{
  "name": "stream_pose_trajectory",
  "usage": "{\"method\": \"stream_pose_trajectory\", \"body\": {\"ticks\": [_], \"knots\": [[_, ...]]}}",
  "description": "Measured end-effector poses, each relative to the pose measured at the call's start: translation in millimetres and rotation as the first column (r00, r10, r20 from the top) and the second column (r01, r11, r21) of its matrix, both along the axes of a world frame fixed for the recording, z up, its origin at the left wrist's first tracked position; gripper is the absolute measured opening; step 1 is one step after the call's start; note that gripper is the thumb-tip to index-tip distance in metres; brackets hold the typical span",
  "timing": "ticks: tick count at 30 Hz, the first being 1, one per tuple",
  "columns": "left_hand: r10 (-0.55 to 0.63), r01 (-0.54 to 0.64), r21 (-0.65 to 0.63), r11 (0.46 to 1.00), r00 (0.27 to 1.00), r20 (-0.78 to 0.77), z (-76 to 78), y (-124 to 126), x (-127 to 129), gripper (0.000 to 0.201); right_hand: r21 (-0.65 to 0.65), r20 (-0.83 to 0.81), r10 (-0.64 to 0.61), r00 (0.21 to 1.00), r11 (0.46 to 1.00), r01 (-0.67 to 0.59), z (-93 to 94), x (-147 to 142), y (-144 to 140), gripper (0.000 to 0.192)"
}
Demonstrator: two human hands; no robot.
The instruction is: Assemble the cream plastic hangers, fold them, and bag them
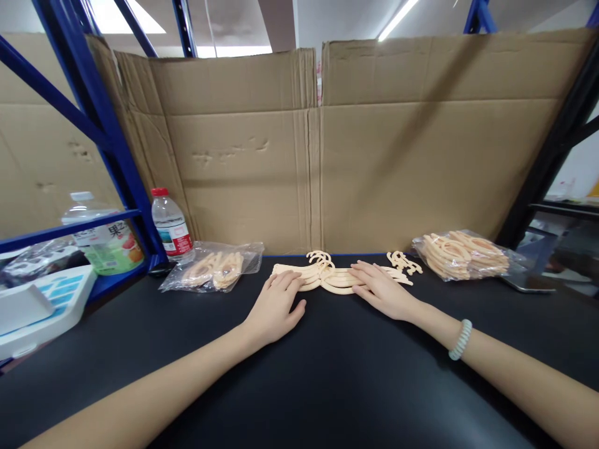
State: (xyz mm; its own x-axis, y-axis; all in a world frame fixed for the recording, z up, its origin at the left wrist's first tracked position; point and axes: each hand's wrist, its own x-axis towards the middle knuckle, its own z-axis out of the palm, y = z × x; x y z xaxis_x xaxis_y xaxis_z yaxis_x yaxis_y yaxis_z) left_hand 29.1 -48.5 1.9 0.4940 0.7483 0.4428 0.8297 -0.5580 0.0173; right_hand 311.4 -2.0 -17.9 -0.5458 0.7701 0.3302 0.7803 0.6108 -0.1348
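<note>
A small stack of cream plastic hangers (328, 276) lies on the black table (327, 374) near its far edge, hooks pointing away from me. My left hand (277, 307) rests flat with its fingertips on the left end of the stack. My right hand (382, 290) lies flat on the right half of the stack, fingers spread. Neither hand grips anything. A few loose hangers (403, 262) lie just right of the stack.
A clear bag of hangers (214, 268) lies at the left, a fuller bag (463, 254) at the right. A water bottle (171, 228) and a larger drink bottle (108, 240) stand by the blue rack post (116, 143). Cardboard sheets (374, 149) wall the back. A white tray (37, 305) sits far left.
</note>
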Motion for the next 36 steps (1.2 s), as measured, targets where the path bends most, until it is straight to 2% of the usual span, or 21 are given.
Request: {"method": "stream_pose_trajectory", "body": {"ticks": [6,13,20,24,27,29,31,34,36], "knots": [[0.143,-0.148,-0.11,0.983,0.988,-0.057,-7.1,19.3,-16.0,0.05,-0.149,0.104,-0.029,0.994,0.988,0.045,4.0,-2.0,-2.9,0.068],[0.118,-0.142,-0.264,0.954,0.988,-0.104,-6.4,36.5,-33.3,0.059,-0.164,0.132,-0.03,0.991,0.985,0.052,9.5,-2.6,-2.1,0.065],[0.019,-0.028,-0.136,0.99,0.998,-0.064,-7.9,36.5,-33.8,0.051,-0.161,0.1,-0.009,0.995,0.987,0.025,6.1,8.5,0.7,0.063],[0.045,-0.05,-0.099,0.994,0.997,-0.055,-7.8,35.2,-33.4,0.05,-0.157,0.09,-0.002,0.996,0.987,0.016,6.7,9.6,0.4,0.064],[0.046,-0.046,-0.011,0.999,0.999,-0.026,-4.4,26.2,-25.8,0.046,-0.061,0.017,0.003,1.0,0.998,-0.002,13.4,17.2,4.9,0.058],[-0.012,0.013,0.039,0.999,1.0,-0.019,-0.8,15.1,-16.5,0.043,0.071,-0.024,-0.038,0.999,0.997,0.039,19.4,31.6,12.2,0.05],[-0.14,0.141,0.035,0.989,0.99,-0.035,3.0,2.4,-5.8,0.041,0.182,-0.027,-0.113,0.993,0.976,0.116,24.7,52.8,21.6,0.042],[-0.35,0.349,-0.03,0.937,0.935,-0.055,7.8,-12.7,6.8,0.036,0.21,0.0,-0.19,0.982,0.96,0.186,29.2,86.9,34.4,0.038],[-0.437,0.431,-0.098,0.897,0.898,-0.051,10.1,-17.7,10.7,0.031,0.206,0.04,-0.209,0.977,0.959,0.196,29.7,103.8,40.0,0.039]]}}
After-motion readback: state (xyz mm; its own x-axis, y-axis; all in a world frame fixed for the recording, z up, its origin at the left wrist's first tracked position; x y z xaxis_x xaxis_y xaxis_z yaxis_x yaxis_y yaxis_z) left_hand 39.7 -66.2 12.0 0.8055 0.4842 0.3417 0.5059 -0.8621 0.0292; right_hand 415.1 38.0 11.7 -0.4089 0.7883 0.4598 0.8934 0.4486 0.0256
